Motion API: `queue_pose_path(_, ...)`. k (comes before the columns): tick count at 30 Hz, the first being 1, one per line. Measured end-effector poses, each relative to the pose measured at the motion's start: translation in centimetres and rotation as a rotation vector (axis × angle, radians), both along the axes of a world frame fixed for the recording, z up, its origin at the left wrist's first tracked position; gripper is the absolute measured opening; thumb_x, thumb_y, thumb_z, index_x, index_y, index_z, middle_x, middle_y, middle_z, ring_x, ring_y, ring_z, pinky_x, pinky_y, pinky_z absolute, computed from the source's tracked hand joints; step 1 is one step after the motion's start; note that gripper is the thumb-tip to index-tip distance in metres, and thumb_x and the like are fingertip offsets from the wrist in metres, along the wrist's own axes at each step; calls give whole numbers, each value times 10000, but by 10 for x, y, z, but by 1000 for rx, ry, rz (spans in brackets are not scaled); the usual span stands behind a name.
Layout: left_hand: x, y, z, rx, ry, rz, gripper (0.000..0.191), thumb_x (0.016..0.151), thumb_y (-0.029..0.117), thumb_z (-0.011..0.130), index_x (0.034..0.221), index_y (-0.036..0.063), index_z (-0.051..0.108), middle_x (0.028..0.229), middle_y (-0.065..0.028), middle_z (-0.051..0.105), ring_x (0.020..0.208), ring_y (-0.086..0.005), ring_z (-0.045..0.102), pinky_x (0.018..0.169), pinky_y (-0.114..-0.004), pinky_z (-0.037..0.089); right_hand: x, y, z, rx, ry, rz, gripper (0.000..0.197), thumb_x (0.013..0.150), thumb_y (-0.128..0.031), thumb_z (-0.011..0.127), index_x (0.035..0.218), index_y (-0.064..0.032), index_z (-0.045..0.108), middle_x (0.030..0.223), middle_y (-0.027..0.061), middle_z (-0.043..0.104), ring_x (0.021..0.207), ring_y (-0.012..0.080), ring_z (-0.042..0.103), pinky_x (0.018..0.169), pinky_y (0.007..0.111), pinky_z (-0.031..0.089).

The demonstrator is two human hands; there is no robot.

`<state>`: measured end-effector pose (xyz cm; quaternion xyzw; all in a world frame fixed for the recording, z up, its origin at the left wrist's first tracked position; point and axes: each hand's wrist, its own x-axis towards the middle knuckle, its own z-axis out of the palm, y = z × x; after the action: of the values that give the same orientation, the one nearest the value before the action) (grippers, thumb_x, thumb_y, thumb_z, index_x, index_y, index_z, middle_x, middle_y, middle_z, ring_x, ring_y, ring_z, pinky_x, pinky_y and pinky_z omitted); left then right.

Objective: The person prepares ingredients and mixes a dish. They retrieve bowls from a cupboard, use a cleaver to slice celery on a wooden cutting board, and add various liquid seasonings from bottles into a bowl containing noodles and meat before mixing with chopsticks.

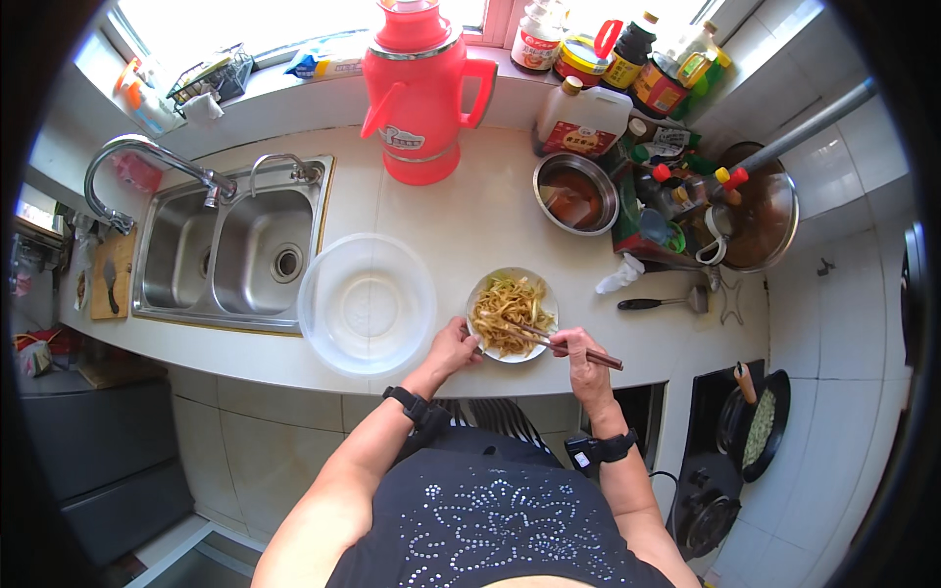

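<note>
A white plate [517, 359] of cooked noodles with pale green vegetable shreds [512, 309] rests close to the counter's front edge. My left hand [453, 345] is at the plate's left rim, its fingers against the edge. In my right hand [586, 364] is a pair of brown chopsticks [540, 338], held from the right side. Their tips reach into the noodles. Just left of the plate stands a wide translucent plastic bowl [367, 305] with nothing visible in it.
A double steel sink [235, 242] is at left, with a knife [111, 287] on a cutting board [121, 257] beyond it. Behind stands a red thermos jug [419, 103]. A steel bowl of dark liquid [575, 195], a spatula [665, 301] and bottles [581, 121] are at right. A pan [764, 426] is on the stove.
</note>
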<state>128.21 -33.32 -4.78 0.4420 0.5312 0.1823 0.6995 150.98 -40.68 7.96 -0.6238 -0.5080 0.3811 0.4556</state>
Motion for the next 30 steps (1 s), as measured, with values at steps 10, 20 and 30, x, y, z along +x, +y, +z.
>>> queue_pose_path(10, -3, 1, 10, -11, -2, -2, 338, 944, 138, 570, 1218, -22, 455, 878, -126, 660, 638, -168, 668, 555, -286, 537, 13, -2, 28, 137, -125, -62, 582, 1028, -500, 338, 930, 11, 599, 852, 84, 580, 710, 157, 581, 691, 286, 494)
queue_pose_path(20, -2, 0, 2, -4, -16, -10, 360, 937, 156, 583, 1222, -24, 457, 880, -127, 660, 635, -161, 666, 556, -286, 537, 9, 15, -26, 36, -204, -103, 426, 1049, -318, 397, 844, 7, 580, 767, 71, 586, 664, 163, 563, 643, 318, 482)
queue_pose_path(30, -3, 1, 6, -3, -15, 8, 345, 935, 144, 582, 1208, -30, 463, 887, -139, 656, 653, -186, 681, 561, -295, 550, 11, -3, 41, 243, 9, -211, 499, 1055, -384, 353, 826, 1, 572, 791, 90, 588, 666, 148, 562, 654, 281, 480)
